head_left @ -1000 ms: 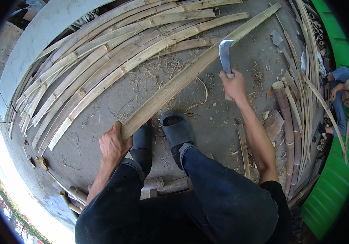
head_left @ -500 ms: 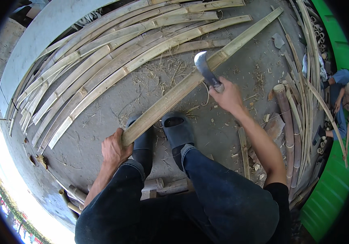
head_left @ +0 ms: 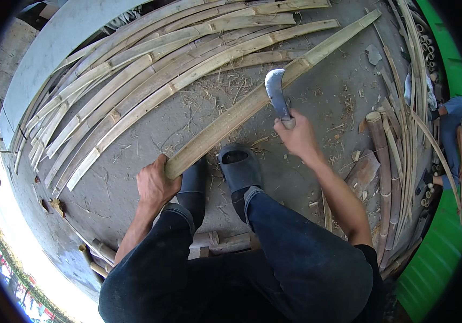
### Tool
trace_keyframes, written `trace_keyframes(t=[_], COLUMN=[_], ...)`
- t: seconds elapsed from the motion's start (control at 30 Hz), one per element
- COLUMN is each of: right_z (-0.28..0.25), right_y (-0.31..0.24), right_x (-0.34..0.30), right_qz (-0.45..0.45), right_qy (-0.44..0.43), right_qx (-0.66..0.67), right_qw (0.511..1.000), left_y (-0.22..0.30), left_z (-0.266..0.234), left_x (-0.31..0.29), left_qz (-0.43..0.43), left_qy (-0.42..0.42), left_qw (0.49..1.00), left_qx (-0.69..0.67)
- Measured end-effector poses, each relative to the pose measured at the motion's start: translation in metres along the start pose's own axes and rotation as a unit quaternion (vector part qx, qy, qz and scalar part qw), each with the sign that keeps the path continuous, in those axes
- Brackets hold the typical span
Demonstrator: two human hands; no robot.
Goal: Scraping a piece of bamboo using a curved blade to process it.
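A long split bamboo strip [head_left: 225, 125] slants from near my left foot up to the far right. Its near end is gripped by my left hand [head_left: 156, 182], fingers wrapped round the edge. My right hand [head_left: 298, 139] is closed on the handle of a billhook [head_left: 277, 95], a short metal blade with a hooked tip. The blade stands at the right edge of the strip, about midway along; whether it touches the wood I cannot tell. The strip's pale inner side faces up, and its far end reaches past the other strips.
Many split bamboo strips [head_left: 150, 71] lie fanned across the floor at the far left. Fibres and shavings [head_left: 223, 89] litter the concrete. Bamboo poles [head_left: 380, 167] and thin strips lie at the right, by a green corrugated sheet [head_left: 436, 269]. Another person [head_left: 450, 129] sits at the right edge.
The billhook has swung more upright, and my right hand has shifted slightly down beside the strip. My left hand keeps its hold on the near end. The whole view has shifted a little.
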State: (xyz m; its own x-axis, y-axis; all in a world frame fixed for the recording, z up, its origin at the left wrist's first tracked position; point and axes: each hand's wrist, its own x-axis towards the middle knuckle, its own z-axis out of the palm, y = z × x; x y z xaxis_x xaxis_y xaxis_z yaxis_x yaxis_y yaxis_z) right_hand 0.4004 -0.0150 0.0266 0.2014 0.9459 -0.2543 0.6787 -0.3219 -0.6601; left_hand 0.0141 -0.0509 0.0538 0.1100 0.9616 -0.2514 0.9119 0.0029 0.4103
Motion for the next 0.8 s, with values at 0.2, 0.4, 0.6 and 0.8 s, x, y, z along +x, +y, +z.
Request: trace_keyframes(t=[0.2,0.4,0.6,0.8], right_z=[-0.046,0.012,-0.058,-0.024], right_y=[0.026,-0.008,-0.013,0.014], right_x=[0.046,-0.022,0.048,0.042], right_qz=[0.145,-0.109,0.171,0.085], right_qy=[0.004,-0.113,-0.12,0.076], right_qx=[0.064,-0.028,0.312,0.06], right_qw=[0.987,0.987,0.927,0.992], left_y=[0.004,-0.001,0.016,0.015], left_z=[0.006,0.006,-0.003,-0.002], left_x=[-0.01,-0.002,0.006,0.002], left_qz=[0.004,0.004,-0.008,0.0], left_qy=[0.002,0.013,0.022,0.018], left_qw=[1.0,1.0,1.0,1.0], left_qx=[-0.025,-0.016,0.0,-0.024])
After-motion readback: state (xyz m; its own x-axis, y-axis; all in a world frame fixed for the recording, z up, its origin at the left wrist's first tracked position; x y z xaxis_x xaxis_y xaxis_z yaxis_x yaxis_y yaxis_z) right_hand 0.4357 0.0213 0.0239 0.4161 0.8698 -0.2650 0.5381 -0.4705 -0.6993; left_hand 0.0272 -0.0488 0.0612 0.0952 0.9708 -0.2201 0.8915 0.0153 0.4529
